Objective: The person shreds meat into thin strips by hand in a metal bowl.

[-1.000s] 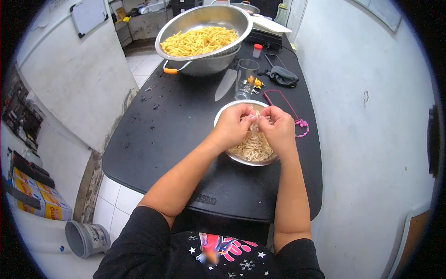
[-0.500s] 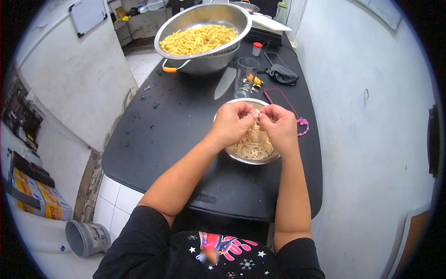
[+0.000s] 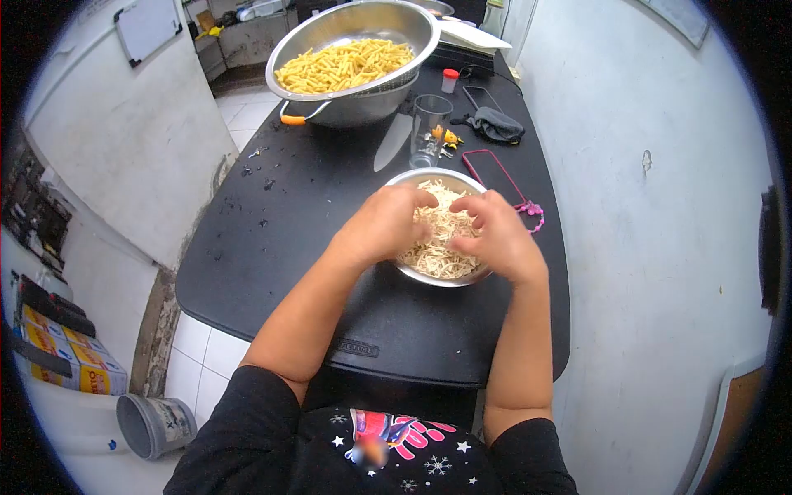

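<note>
A metal bowl (image 3: pixel 404 176) on the black table holds pale, thin shreds (image 3: pixel 448 221). Over the bowl's left side is my left hand (image 3: pixel 392 221), its fingers curved and apart, with nothing visible in them. My right hand (image 3: pixel 501 235) hovers over the right side in the same way, thumb and fingers spread. A gap lies between the hands, and the shreds show through it. The undersides of both hands are hidden.
Beyond the bowl stand a clear glass (image 3: pixel 430 130), a knife (image 3: pixel 393 142) and a pink-edged phone (image 3: pixel 495 176). A colander of yellow pieces (image 3: pixel 282 92) rests on another bowl at the back left. A grey pouch (image 3: pixel 497 125) and red-capped container (image 3: pixel 450 80) lie at the back right.
My hands, earlier pinched together over the bowl, have moved apart and their fingers have opened. More of the shreds now shows. The whole view has shifted slightly.
</note>
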`<state>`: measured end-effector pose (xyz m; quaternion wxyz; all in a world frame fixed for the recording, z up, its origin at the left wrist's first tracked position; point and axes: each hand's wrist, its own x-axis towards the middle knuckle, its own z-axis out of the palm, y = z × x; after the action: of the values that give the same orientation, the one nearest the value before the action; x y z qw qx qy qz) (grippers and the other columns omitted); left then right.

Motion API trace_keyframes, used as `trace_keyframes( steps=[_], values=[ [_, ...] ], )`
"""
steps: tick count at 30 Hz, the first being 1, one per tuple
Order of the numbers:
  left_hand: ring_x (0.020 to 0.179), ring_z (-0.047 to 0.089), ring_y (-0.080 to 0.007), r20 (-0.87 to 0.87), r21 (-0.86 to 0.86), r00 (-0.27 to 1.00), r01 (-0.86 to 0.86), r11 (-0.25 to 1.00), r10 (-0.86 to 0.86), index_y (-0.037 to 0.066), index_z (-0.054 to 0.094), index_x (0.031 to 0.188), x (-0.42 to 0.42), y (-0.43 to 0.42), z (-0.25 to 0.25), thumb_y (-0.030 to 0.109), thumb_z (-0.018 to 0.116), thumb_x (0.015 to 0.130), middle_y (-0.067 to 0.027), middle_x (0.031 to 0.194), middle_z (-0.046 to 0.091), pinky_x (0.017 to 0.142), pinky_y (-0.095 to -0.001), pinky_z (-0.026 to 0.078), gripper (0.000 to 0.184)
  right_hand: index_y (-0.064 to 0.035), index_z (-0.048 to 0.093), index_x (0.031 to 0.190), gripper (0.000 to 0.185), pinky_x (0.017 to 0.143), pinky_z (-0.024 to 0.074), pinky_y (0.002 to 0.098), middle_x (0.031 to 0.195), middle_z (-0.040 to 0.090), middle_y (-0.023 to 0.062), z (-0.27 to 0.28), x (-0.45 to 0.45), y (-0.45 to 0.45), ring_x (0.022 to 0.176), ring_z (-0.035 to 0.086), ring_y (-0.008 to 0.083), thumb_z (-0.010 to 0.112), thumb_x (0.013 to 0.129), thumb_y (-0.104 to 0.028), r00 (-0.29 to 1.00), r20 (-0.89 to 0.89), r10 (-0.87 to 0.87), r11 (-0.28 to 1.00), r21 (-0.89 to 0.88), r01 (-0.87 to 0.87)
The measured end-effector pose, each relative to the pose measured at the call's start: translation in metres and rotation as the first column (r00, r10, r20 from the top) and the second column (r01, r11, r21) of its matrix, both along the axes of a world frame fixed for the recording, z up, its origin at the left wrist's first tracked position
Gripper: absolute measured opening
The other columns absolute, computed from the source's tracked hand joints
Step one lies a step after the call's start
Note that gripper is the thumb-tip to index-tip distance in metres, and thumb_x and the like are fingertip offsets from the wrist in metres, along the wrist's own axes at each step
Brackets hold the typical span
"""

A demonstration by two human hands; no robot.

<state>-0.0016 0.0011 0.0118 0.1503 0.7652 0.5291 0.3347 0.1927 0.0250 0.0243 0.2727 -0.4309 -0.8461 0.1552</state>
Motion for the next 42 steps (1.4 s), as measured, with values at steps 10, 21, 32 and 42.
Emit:
trace_keyframes(
  steps=[10, 21, 32, 42],
  values=[
    [0.072, 0.062, -0.0122, 0.338, -0.150, 0.935, -0.062, 0.987, 0.110, -0.002, 0.066, 0.086, 0.010, 0.011, -0.006, 0.007, 0.069, 0.072, -0.0106, 0.076, 0.067, 0.065, -0.0289, 0.049, 0.017, 0.0001, 0.068, 0.094, 0.026, 0.073, 0.0509, 0.0315, 0.085, 0.067, 0.0192, -0.011, -0.009, 0.012, 0.080, 0.068, 0.0247, 0.063, 0.069, -0.004, 0.907, -0.421, -0.005, 0.992, -0.116, -0.049],
    [0.077, 0.065, -0.0204, 0.158, -0.073, 0.980, -0.114, 0.991, 0.124, 0.001, 0.066, 0.099, 0.005, 0.001, 0.008, 0.003, 0.060, 0.078, -0.0156, 0.090, 0.068, 0.070, -0.0325, 0.050, 0.022, -0.0004, 0.066, 0.100, 0.031, 0.082, 0.0484, 0.0349, 0.100, 0.064, 0.0195, 0.014, 0.017, -0.001, 0.092, 0.063, 0.0304, 0.054, 0.071, 0.004, 0.970, -0.212, -0.115, 0.990, -0.103, 0.095],
    [0.079, 0.065, -0.0233, 0.223, -0.143, 0.966, -0.098, 0.985, 0.128, 0.000, 0.064, 0.102, -0.009, 0.016, -0.006, 0.002, 0.048, 0.083, -0.0168, 0.091, 0.067, 0.075, -0.0335, 0.050, 0.025, -0.0072, 0.068, 0.095, 0.028, 0.090, 0.0443, 0.0382, 0.104, 0.064, 0.0152, 0.004, -0.035, -0.006, 0.099, 0.060, 0.0301, 0.059, 0.069, -0.002, 0.831, 0.332, 0.447, 0.895, -0.169, -0.414],
    [0.086, 0.064, -0.0291, 0.056, -0.089, 0.994, -0.084, 0.992, 0.090, 0.002, 0.067, 0.095, -0.016, 0.008, -0.004, 0.006, 0.063, 0.075, -0.0196, 0.090, 0.066, 0.078, -0.0364, 0.049, 0.021, -0.0061, 0.069, 0.098, 0.035, 0.086, 0.0466, 0.0384, 0.098, 0.065, 0.0188, 0.032, -0.011, -0.002, 0.091, 0.062, 0.0330, 0.057, 0.066, 0.001, 0.944, 0.221, 0.246, 0.957, -0.208, -0.201]
  ],
)
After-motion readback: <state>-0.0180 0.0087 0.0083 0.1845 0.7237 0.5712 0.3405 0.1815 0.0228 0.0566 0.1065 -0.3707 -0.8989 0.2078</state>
